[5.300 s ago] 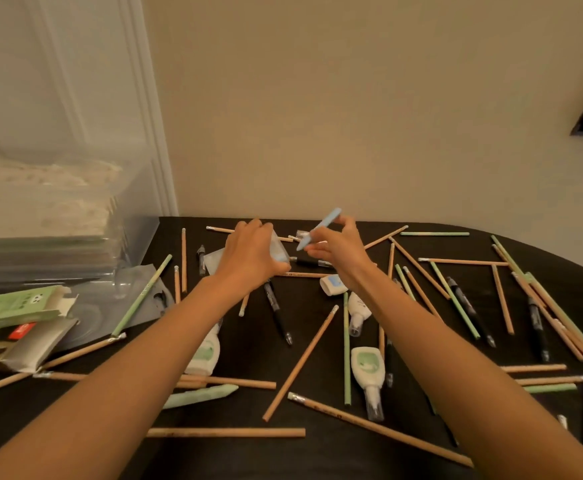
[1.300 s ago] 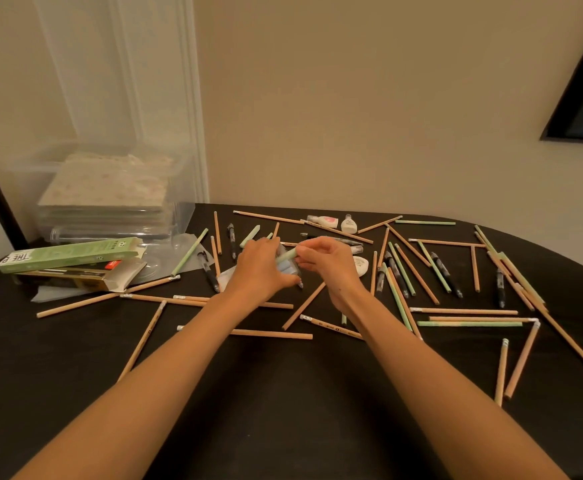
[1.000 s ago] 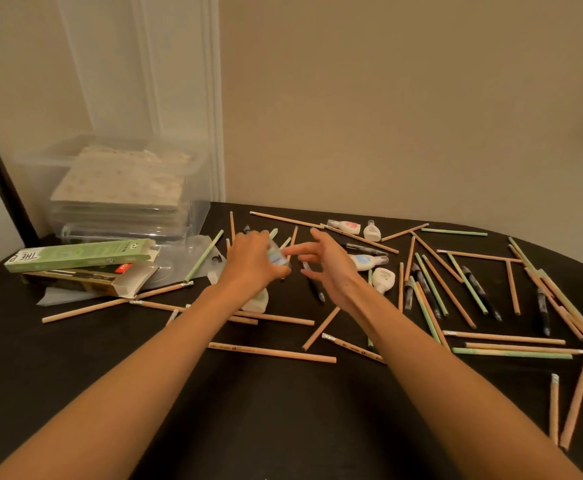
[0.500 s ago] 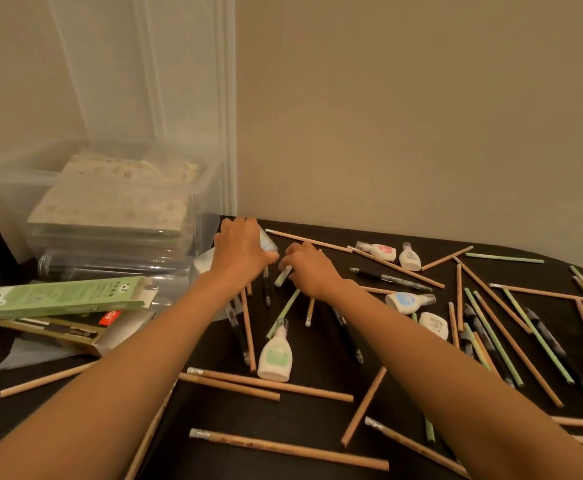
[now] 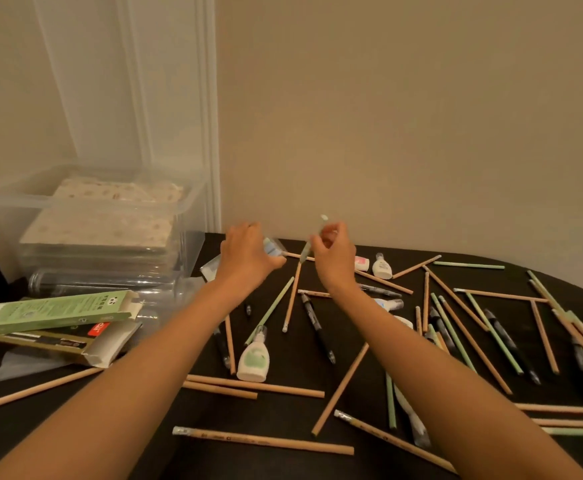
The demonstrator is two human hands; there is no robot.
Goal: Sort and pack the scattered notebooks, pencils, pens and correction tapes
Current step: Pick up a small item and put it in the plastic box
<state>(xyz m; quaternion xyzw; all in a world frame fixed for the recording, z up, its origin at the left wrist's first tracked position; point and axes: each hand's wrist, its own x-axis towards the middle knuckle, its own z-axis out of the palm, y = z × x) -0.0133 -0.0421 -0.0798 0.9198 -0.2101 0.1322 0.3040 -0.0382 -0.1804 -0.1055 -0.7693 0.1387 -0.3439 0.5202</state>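
Right hand (image 5: 335,258) grip: pinching a pale green pen (image 5: 306,251), clear of the desk (image 5: 283,410), long axis roughly 12–6. Left hand (image 5: 248,258) clutches the clear pouch (image 5: 273,249) just beside, at 9 o'clock — likely the pen's destination.

Black table (image 5: 265,414): bears pencils (image 5: 264,440), pens (image 5: 317,327), correction tapes (image 5: 253,360) strewn right of and nearer than the right hand (image 5: 335,259); carries clear bin (image 5: 186,216), cartons (image 5: 58,317) left of the left hand (image 5: 248,259).
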